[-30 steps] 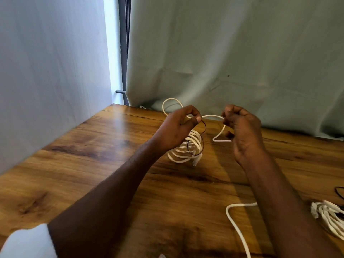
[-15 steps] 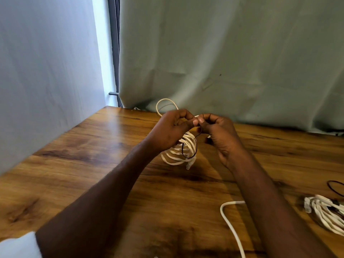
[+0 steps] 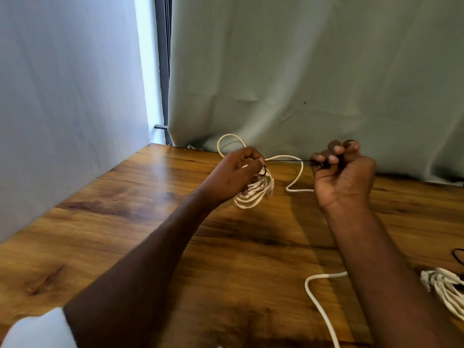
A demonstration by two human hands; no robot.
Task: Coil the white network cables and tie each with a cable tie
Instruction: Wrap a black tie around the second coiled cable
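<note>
Centre frame: left hand (image 3: 234,173) grips the white cable coil (image 3: 254,193) above the wooden table (image 3: 125,222). Right hand (image 3: 342,172), fingers curled, pinches the black cable tie (image 3: 288,160) stretched taut between both hands. Second coil (image 3: 444,288) lies lower right.

Bare table (image 3: 125,234) left; loose cable (image 3: 319,305), bundle (image 3: 444,290) right.

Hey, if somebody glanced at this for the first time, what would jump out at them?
Mid-frame, two hands pull a thin black tie taut between them: the left hand holds a white coil just above the table, and the right hand pinches the tie's free end. Another coil lies at the right edge, and a loose cable runs off the bottom.
</note>
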